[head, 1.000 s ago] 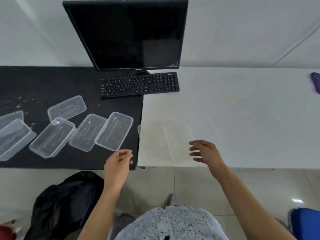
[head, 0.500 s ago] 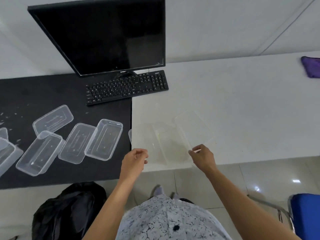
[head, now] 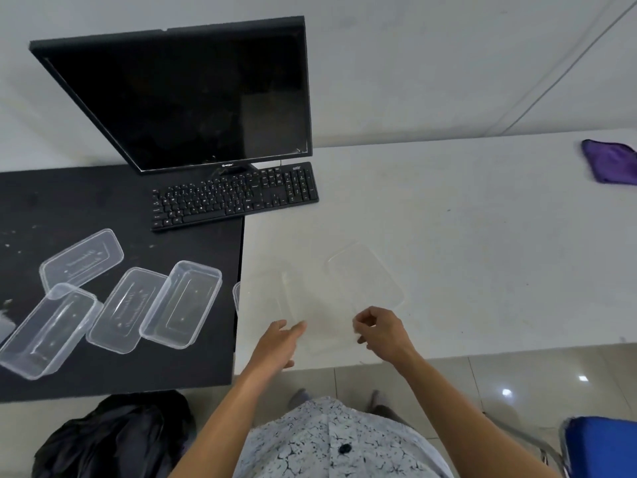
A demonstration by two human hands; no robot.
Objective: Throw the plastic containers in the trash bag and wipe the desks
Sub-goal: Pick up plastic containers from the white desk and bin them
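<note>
Left hand (head: pixel 279 343) open, fingers straight, tips at the near edge of a clear plastic container (head: pixel 267 298) on the white desk (head: pixel 482 253). Right hand (head: pixel 379 327) fingers curl at the near corner of a second container (head: pixel 365 281); I cannot tell whether they pinch it. Black trash bag (head: pixel 113 439) lies on the floor, below-left of the left fingers.

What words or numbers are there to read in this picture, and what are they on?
No text here can be read.
On the monitor: a small logo on the lower bezel, too small to read.
On the keyboard: white key marks, blurred.
On the clear lids lying on the black desk: raised marks, unreadable.
</note>
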